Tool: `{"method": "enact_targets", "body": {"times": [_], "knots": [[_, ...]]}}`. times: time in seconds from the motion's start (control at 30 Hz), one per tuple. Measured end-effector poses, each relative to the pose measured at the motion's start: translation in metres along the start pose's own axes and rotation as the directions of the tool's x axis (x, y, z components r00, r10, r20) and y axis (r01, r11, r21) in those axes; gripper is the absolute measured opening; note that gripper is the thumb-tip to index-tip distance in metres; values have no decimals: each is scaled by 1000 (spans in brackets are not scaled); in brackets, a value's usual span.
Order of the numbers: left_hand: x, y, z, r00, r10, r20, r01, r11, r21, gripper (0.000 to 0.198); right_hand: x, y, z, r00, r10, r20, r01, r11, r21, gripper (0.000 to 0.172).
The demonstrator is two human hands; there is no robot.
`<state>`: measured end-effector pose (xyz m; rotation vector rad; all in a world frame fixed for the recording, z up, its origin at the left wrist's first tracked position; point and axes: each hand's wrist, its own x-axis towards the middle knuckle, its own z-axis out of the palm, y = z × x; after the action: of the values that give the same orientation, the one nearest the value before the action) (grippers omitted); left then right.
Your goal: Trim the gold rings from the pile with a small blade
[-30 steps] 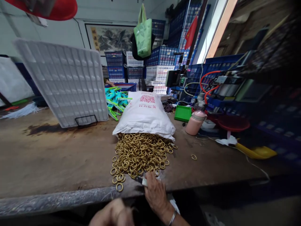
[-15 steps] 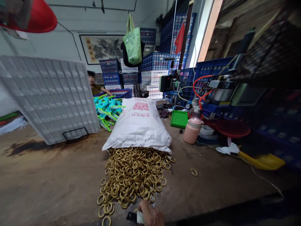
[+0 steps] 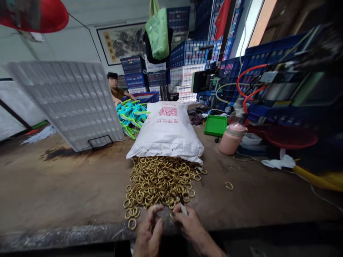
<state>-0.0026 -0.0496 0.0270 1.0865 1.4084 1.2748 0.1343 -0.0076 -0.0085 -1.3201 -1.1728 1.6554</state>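
A heap of gold rings (image 3: 158, 182) spills from the open end of a white woven sack (image 3: 168, 135) onto the table. Near the front edge, my left hand (image 3: 150, 230) has its fingers curled and its thumb a little apart, with a bit of gold from a ring (image 3: 152, 228) showing between them. My right hand (image 3: 191, 225) grips a small tool (image 3: 183, 208) with a pale handle and a dark flat tip, which points at the heap. Close to its fingertips is another gold ring (image 3: 172, 215), partly covered.
A grey ribbed panel (image 3: 72, 103) leans at left beside turquoise and green items (image 3: 132, 116). A person (image 3: 118, 89) is behind them. To the right are a green tray (image 3: 215, 125), a pink bottle (image 3: 232, 139), a single ring (image 3: 229, 186) and a red dish (image 3: 291, 137).
My left hand has come into view at the front edge. My right hand has moved right and up, and its tool now points toward the heap. The view has shifted.
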Motion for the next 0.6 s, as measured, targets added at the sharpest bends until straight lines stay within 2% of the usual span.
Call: {"method": "enact_targets", "body": {"times": [0.03, 0.1, 0.17, 0.23, 0.43, 0.6], "knots": [[-1, -5, 2, 999, 34, 13, -35, 999, 36, 32, -6, -4, 1, 998, 49, 49, -52, 997, 55, 11], [-4, -9, 3, 990, 76, 117, -85, 994, 74, 31, -18, -10, 5, 986, 125, 111, -139, 981, 137, 14], [-6, -7, 1, 968, 112, 224, -131, 989, 74, 25, -25, -14, 9, 975, 154, 161, -183, 965, 188, 14], [-7, -4, -1, 949, 132, 288, -160, 984, 73, 20, -28, -15, 13, 965, 176, 195, -219, 948, 232, 15], [-9, -3, -14, 951, 108, 291, -126, 991, 46, 19, -30, -12, 22, 929, 262, 262, -340, 882, 327, 23], [-12, -6, -18, 949, 87, 303, -118, 989, 86, 17, -32, -7, 24, 901, 266, 342, -382, 859, 339, 20]]}}
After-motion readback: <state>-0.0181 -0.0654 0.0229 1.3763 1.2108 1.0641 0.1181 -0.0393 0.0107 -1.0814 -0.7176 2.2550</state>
